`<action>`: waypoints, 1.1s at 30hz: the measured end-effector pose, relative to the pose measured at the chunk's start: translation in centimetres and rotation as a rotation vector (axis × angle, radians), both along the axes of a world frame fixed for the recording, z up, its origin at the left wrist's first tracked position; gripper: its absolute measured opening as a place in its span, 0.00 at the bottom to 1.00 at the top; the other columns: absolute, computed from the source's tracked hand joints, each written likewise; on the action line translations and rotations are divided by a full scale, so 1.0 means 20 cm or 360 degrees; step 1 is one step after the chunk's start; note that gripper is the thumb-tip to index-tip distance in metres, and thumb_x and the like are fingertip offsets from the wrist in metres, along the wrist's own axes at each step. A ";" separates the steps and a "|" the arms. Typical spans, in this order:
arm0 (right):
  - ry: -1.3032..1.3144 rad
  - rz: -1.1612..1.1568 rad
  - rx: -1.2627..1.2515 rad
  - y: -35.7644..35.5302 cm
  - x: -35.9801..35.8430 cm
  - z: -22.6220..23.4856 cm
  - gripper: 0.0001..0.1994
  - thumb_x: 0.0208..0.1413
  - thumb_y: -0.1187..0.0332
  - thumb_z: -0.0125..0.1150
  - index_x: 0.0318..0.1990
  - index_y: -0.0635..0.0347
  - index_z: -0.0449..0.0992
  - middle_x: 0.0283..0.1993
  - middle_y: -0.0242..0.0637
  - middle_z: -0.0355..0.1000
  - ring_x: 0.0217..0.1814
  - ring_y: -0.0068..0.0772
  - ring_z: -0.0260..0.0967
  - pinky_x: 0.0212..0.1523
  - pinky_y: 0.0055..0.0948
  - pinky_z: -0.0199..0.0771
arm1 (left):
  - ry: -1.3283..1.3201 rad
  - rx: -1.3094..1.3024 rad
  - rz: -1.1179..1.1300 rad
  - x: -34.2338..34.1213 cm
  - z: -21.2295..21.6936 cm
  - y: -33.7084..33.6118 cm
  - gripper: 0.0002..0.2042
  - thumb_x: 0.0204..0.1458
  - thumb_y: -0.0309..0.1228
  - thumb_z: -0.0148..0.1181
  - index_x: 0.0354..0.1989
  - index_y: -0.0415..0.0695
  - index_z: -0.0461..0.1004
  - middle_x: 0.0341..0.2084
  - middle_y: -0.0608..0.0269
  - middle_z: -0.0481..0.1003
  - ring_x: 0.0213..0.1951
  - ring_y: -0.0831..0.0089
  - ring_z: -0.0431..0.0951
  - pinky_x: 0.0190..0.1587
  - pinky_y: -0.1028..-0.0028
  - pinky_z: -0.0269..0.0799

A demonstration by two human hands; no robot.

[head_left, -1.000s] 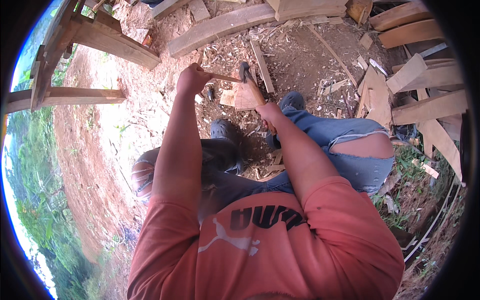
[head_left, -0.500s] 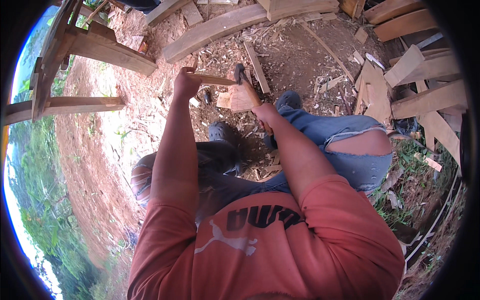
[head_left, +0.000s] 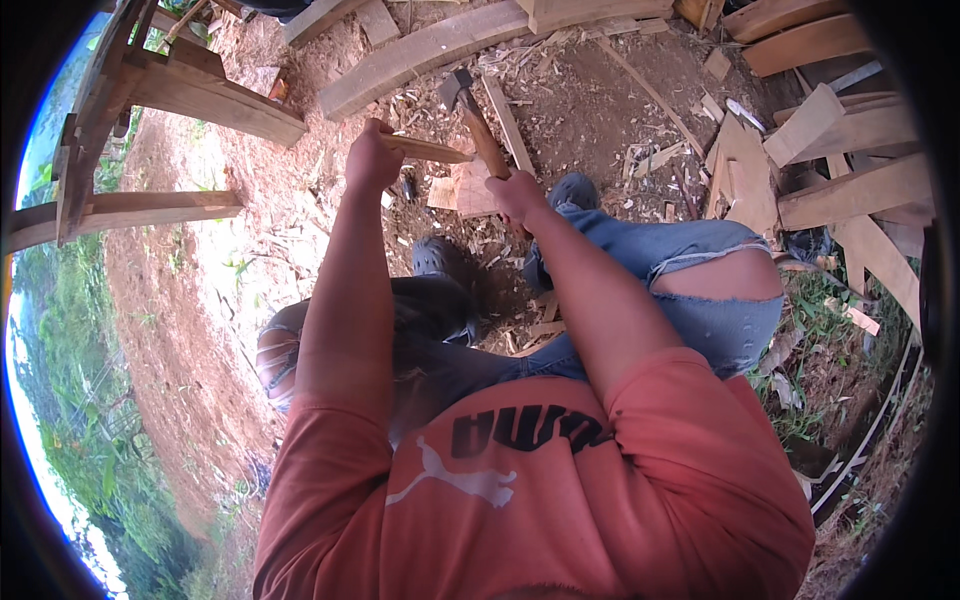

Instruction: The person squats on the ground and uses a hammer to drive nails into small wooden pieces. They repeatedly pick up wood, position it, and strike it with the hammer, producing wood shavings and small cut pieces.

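Note:
My left hand (head_left: 373,158) is closed around one end of a thin wooden stick (head_left: 430,149). Its other end reaches across to a wooden block (head_left: 474,190) on the ground between my feet. Whether that tip touches the block is hard to make out. In my right hand (head_left: 518,197), fingers wrapped round, is the wooden handle of a hatchet (head_left: 483,138). Its dark metal head is raised up and forward, beyond the stick and apart from it. My right fingers hide the lower part of the handle.
Wood chips and offcuts litter the dirt around the block. A narrow board (head_left: 508,122) lies just past the hatchet, and a long beam (head_left: 420,60) lies beyond. A wooden frame (head_left: 215,100) stands at left; stacked planks (head_left: 850,130) fill the right side. My shoes flank the block.
The hatchet head has lifted from the stick's far end, swinging up and slightly left. My right hand rose a little with it. My left hand keeps its grip on the stick.

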State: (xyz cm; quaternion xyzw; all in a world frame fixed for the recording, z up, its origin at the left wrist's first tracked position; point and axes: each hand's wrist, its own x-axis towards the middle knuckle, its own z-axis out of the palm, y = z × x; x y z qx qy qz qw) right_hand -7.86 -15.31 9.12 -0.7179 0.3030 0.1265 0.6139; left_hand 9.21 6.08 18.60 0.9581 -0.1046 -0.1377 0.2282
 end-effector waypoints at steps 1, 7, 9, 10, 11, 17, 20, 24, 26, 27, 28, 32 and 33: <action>0.0050 0.0020 -0.0026 -0.02 -0.04 -0.03 0.16 0.62 0.60 0.62 0.38 0.68 0.78 0.18 0.39 0.71 0.14 0.33 0.70 0.16 0.38 0.70 | -0.0007 0.0005 -0.0005 0.00 0.00 0.00 0.20 0.53 0.31 0.73 0.53 0.44 0.74 0.44 0.47 0.85 0.49 0.48 0.86 0.54 0.54 0.80; 0.0760 0.0464 -0.0392 -0.09 -0.09 -0.02 0.21 0.57 0.55 0.63 0.43 0.68 0.84 0.24 0.47 0.80 0.21 0.40 0.79 0.27 0.42 0.78 | -0.0051 0.0049 -0.0024 -0.04 0.03 0.00 0.20 0.53 0.31 0.72 0.52 0.44 0.74 0.43 0.46 0.85 0.48 0.48 0.86 0.53 0.55 0.81; 0.0486 0.0277 -0.0308 -0.08 -0.07 -0.02 0.21 0.58 0.54 0.62 0.43 0.68 0.84 0.24 0.47 0.80 0.21 0.41 0.79 0.27 0.42 0.78 | -0.0026 0.0021 -0.0018 -0.03 0.03 0.00 0.19 0.53 0.31 0.72 0.52 0.43 0.74 0.43 0.45 0.85 0.48 0.48 0.86 0.53 0.55 0.81; 0.0352 0.0186 -0.0264 -0.07 -0.05 -0.02 0.21 0.58 0.54 0.62 0.42 0.68 0.84 0.25 0.47 0.80 0.21 0.41 0.79 0.27 0.42 0.78 | 0.0004 0.0014 -0.0019 -0.03 0.02 0.01 0.19 0.53 0.32 0.71 0.53 0.44 0.75 0.44 0.46 0.85 0.49 0.48 0.86 0.54 0.55 0.80; 0.0264 0.0139 -0.0211 -0.06 -0.04 -0.01 0.21 0.58 0.54 0.62 0.43 0.68 0.84 0.25 0.47 0.80 0.21 0.41 0.79 0.27 0.42 0.78 | 0.0033 0.0006 -0.0019 -0.01 0.01 0.01 0.19 0.54 0.34 0.70 0.53 0.45 0.75 0.46 0.47 0.85 0.51 0.49 0.85 0.55 0.55 0.80; 0.0285 0.0227 -0.0186 -0.03 -0.03 0.00 0.21 0.59 0.55 0.62 0.36 0.69 0.83 0.22 0.44 0.78 0.19 0.41 0.77 0.26 0.42 0.77 | 0.0009 0.0015 -0.0021 -0.01 0.01 0.02 0.20 0.53 0.33 0.70 0.54 0.45 0.75 0.46 0.46 0.84 0.50 0.49 0.85 0.55 0.55 0.80; 0.0636 0.0434 -0.0282 -0.03 -0.08 -0.06 0.21 0.60 0.55 0.61 0.29 0.69 0.82 0.19 0.43 0.76 0.17 0.40 0.76 0.24 0.41 0.76 | -0.0058 0.0008 -0.0057 -0.02 0.01 0.01 0.19 0.52 0.30 0.71 0.52 0.44 0.75 0.43 0.46 0.85 0.48 0.48 0.86 0.53 0.54 0.81; 0.0647 0.0319 -0.0213 -0.06 -0.07 -0.08 0.20 0.60 0.57 0.61 0.28 0.69 0.81 0.18 0.43 0.75 0.16 0.38 0.74 0.21 0.41 0.74 | -0.0046 0.0004 -0.0028 -0.01 -0.03 0.03 0.20 0.52 0.30 0.72 0.53 0.44 0.75 0.43 0.46 0.85 0.48 0.48 0.86 0.54 0.54 0.81; 0.0575 0.0241 -0.0168 -0.08 -0.06 -0.06 0.19 0.60 0.58 0.61 0.31 0.69 0.81 0.19 0.42 0.74 0.16 0.37 0.73 0.21 0.40 0.74 | -0.0013 -0.0014 -0.0020 -0.01 -0.02 0.04 0.20 0.52 0.30 0.72 0.53 0.44 0.75 0.43 0.46 0.85 0.48 0.48 0.86 0.54 0.54 0.81; 0.0502 0.0157 -0.0120 -0.07 -0.07 -0.05 0.18 0.60 0.59 0.61 0.32 0.69 0.81 0.19 0.42 0.74 0.16 0.37 0.73 0.20 0.40 0.73 | -0.0032 -0.0005 -0.0036 0.00 -0.03 0.03 0.20 0.52 0.31 0.73 0.53 0.45 0.75 0.43 0.47 0.85 0.48 0.47 0.86 0.54 0.54 0.81; 0.0434 0.0083 -0.0064 -0.05 -0.09 -0.03 0.18 0.60 0.59 0.61 0.33 0.70 0.81 0.19 0.42 0.74 0.15 0.37 0.72 0.20 0.40 0.73 | -0.0047 -0.0030 -0.0044 -0.01 -0.03 0.04 0.20 0.52 0.31 0.73 0.53 0.45 0.75 0.43 0.47 0.85 0.48 0.48 0.86 0.54 0.54 0.81; 0.0103 -0.0007 0.0069 -0.01 -0.02 0.01 0.18 0.60 0.59 0.61 0.36 0.71 0.80 0.20 0.43 0.75 0.16 0.37 0.73 0.21 0.40 0.74 | -0.0051 -0.0072 -0.0037 -0.01 -0.04 0.02 0.19 0.52 0.31 0.72 0.52 0.45 0.75 0.43 0.48 0.85 0.48 0.48 0.86 0.53 0.54 0.81; 0.0123 0.0016 0.0045 -0.02 -0.02 0.02 0.18 0.60 0.59 0.60 0.36 0.71 0.80 0.20 0.43 0.75 0.17 0.38 0.74 0.21 0.40 0.74 | -0.0056 -0.0070 -0.0034 -0.01 -0.05 0.03 0.19 0.52 0.31 0.72 0.52 0.45 0.75 0.43 0.48 0.85 0.48 0.48 0.86 0.53 0.54 0.81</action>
